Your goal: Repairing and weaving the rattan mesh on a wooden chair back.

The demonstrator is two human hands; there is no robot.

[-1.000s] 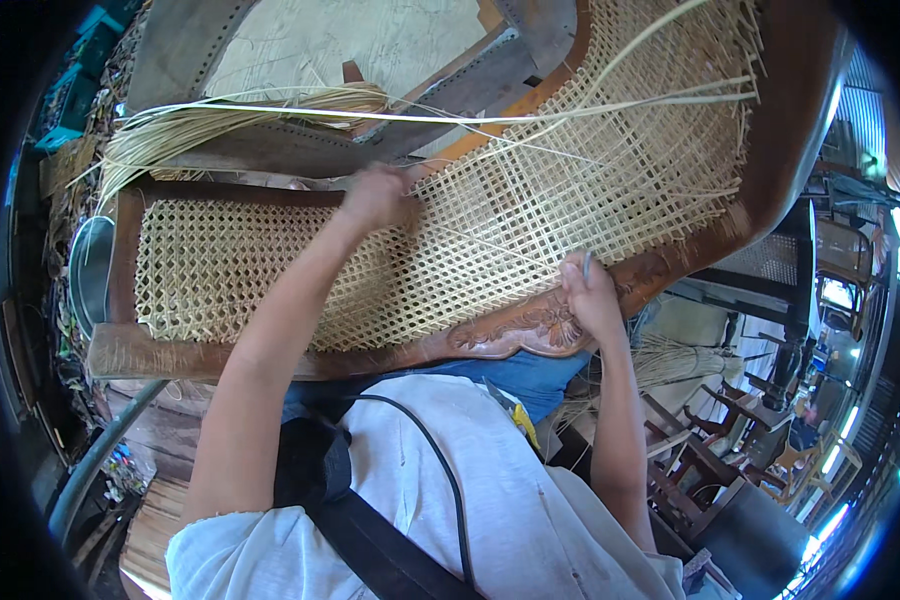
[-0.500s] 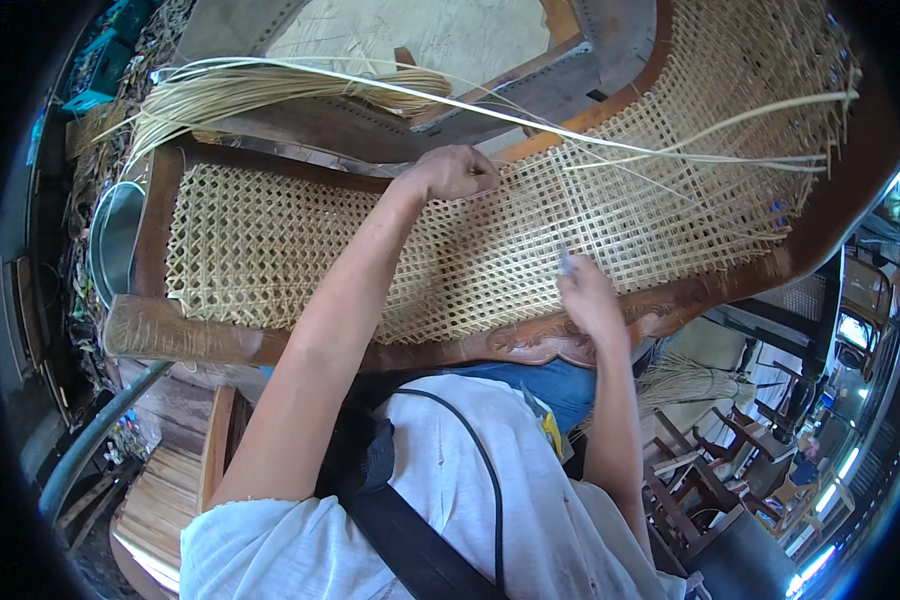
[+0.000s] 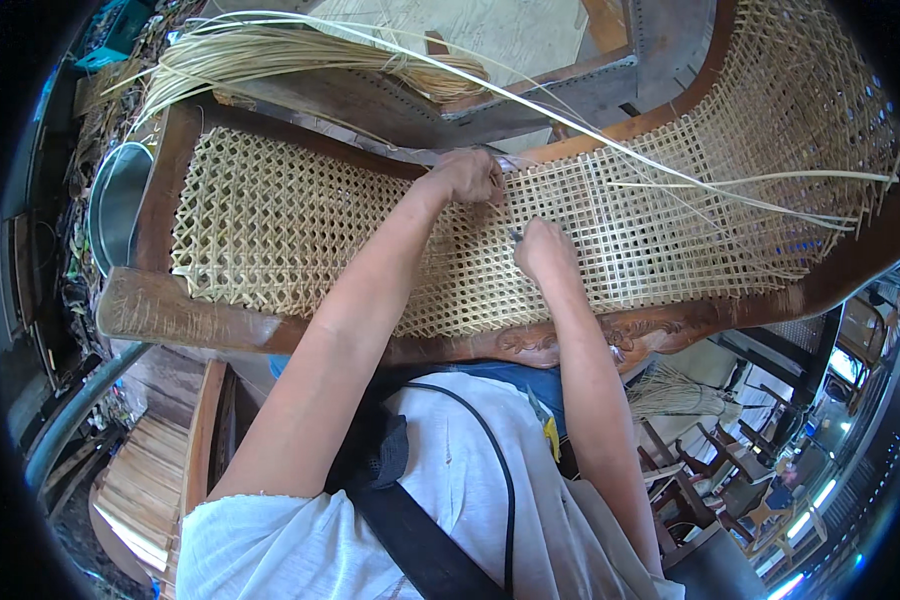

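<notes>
A long woven cane panel (image 3: pixel 300 215) in a carved brown wooden frame (image 3: pixel 205 318) lies across my lap. My left hand (image 3: pixel 467 177) is closed in a pinch over the weave by the far rail; what its fingers hold, if anything, is too small to make out. Nearer to me and a little to the right, my right hand (image 3: pixel 547 250) is closed on a small dark tool (image 3: pixel 516 237), its short end pointing left over the weave. Loose pale cane strands (image 3: pixel 530 105) run over the panel's far side, with free ends at the right.
A bundle of cane strands (image 3: pixel 270 62) rests beyond the frame at the far left. Beside the frame's left end stands a metal bucket (image 3: pixel 120 210). Another wooden furniture frame (image 3: pixel 530 95) is behind the panel. Chairs (image 3: pixel 730 460) and more cane (image 3: pixel 680 392) are at the right.
My right hand has moved left and away from me with the small tool, closer to my left hand. The left hand stays at the far rail. The whole view has shifted slightly.
</notes>
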